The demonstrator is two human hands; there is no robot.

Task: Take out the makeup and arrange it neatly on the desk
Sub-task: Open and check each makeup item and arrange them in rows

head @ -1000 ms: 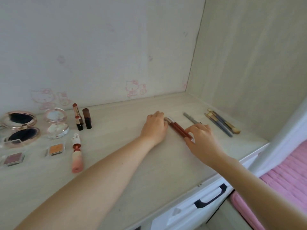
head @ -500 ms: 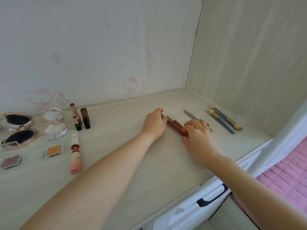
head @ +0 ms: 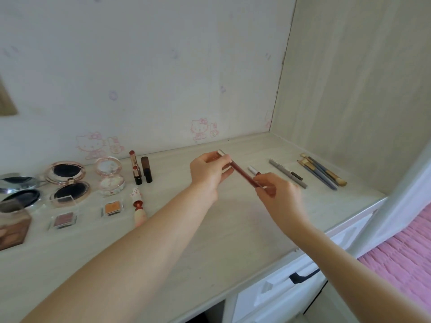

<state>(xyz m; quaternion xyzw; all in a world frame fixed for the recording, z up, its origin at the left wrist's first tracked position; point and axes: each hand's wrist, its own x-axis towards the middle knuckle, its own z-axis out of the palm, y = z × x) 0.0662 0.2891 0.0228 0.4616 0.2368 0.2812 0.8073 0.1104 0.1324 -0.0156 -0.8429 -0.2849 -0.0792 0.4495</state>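
A dark red pencil (head: 242,173) with a silver cap is lifted above the pale desk (head: 210,241). My left hand (head: 207,173) pinches its capped far end and my right hand (head: 277,194) grips its near end. A second red pencil with a white cap (head: 253,170) lies on the desk just behind it, partly hidden by my right hand. To the right lie a grey pencil (head: 288,173) and several brushes (head: 321,174) in a row.
At the left stand open compacts (head: 67,183), a round powder case (head: 109,176), small eyeshadow pans (head: 113,207), two lipsticks (head: 135,169), a dark tube (head: 147,170) and a pink bottle (head: 138,206) lying flat. A drawer handle (head: 303,276) sits below the desk edge; pink bedding (head: 401,257) is right.
Both hands were pressing the red pencils against the desk; now they have lifted one pencil off the surface, leaving the other lying there. The camera view has tilted and shifted.
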